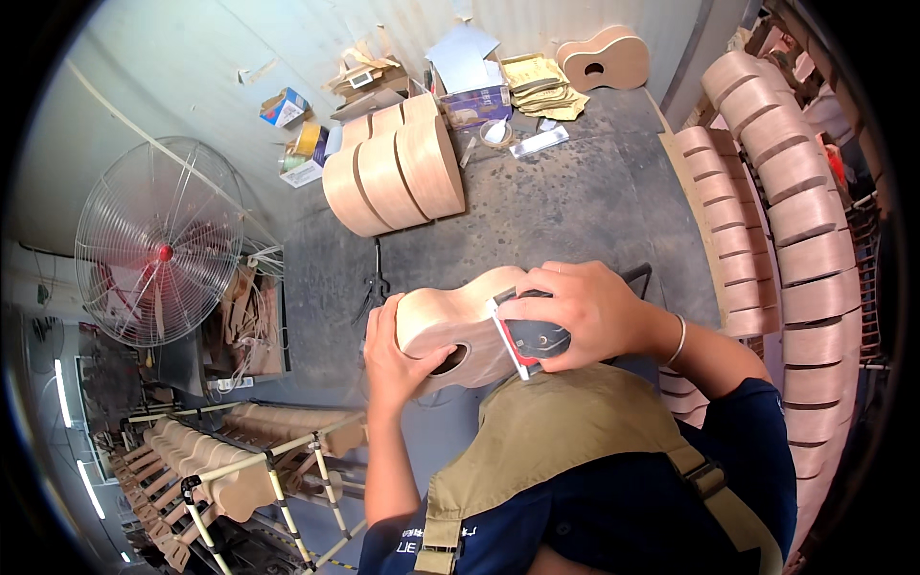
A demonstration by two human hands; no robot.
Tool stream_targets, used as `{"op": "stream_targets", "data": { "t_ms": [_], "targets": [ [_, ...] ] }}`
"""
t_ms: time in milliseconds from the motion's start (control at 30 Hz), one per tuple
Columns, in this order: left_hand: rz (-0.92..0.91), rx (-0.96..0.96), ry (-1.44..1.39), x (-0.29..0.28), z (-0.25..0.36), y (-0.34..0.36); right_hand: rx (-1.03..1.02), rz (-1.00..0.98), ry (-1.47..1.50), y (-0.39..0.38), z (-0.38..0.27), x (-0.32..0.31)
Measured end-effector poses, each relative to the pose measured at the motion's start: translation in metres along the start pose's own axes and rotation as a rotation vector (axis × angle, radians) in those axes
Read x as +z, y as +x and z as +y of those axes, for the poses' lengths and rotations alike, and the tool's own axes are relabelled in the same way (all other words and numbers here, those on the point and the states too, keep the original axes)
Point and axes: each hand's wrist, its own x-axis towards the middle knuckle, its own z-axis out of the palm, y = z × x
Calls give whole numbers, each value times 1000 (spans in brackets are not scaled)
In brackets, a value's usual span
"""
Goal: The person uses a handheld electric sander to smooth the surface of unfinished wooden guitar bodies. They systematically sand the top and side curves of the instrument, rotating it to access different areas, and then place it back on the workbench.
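A pale wooden ukulele body is tilted on its edge at the near side of the dark worktable, close to my apron. My left hand grips its left end, with the thumb by the round sound hole. My right hand is wrapped over a black and red palm sander. The sander's white-edged pad stands against the body's right part; whether it presses on the wood cannot be seen. Under the body, its support is hidden.
On the worktable stand several ukulele bodies, yellow sandpaper sheets, a tape roll, boxes and another body. A caged fan is left. Racked bodies fill lower left; stacked ones line the right.
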Motion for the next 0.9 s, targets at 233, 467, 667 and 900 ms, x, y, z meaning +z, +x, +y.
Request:
{"op": "stream_targets", "data": {
  "t_ms": [233, 467, 667, 900],
  "targets": [
    [17, -30, -7, 2, 12, 10, 41, 123, 66, -8, -8, 14],
    [-18, -58, 43, 3, 10, 13, 65, 383, 166, -7, -15, 39],
    [2, -101, 35, 4, 2, 12, 49, 238, 22, -14, -6, 32],
    [19, -111, 28, 1, -3, 11, 60, 138, -155, -20, 16, 18]
  ]
}}
